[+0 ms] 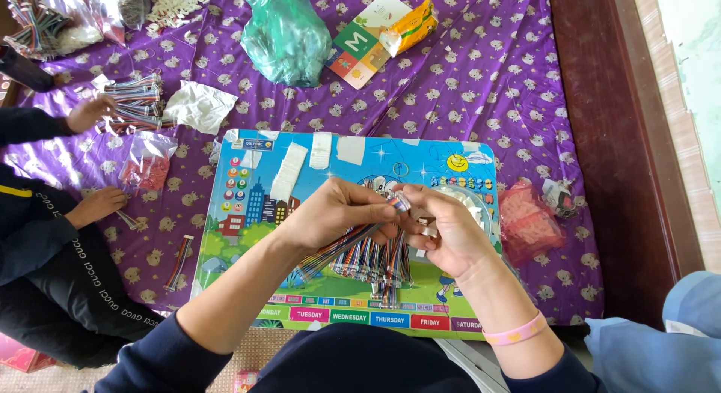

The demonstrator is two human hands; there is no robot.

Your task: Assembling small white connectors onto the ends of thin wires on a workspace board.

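My left hand (334, 213) grips a bundle of multicoloured ribbon wires (342, 246) that slants down to the left. My right hand (447, 228) pinches the bundle's connector end (400, 203) and also holds small white pieces against its palm. Both hands hover over a colourful picture board (248, 213) lying on a purple patterned cloth (481, 85). More wire bundles (375, 262) lie on the board under my hands. White tape strips (289, 170) are stuck along the board's top.
A person in dark clothes sits at the left, their hands (90, 111) at other wire bundles (135, 100). A green plastic bag (285, 36), a card box (360, 40), a yellow packet (409, 25), small red-filled bags (529, 224) and crumpled white paper (197, 106) lie around. A dark wooden edge (608, 138) runs along the right.
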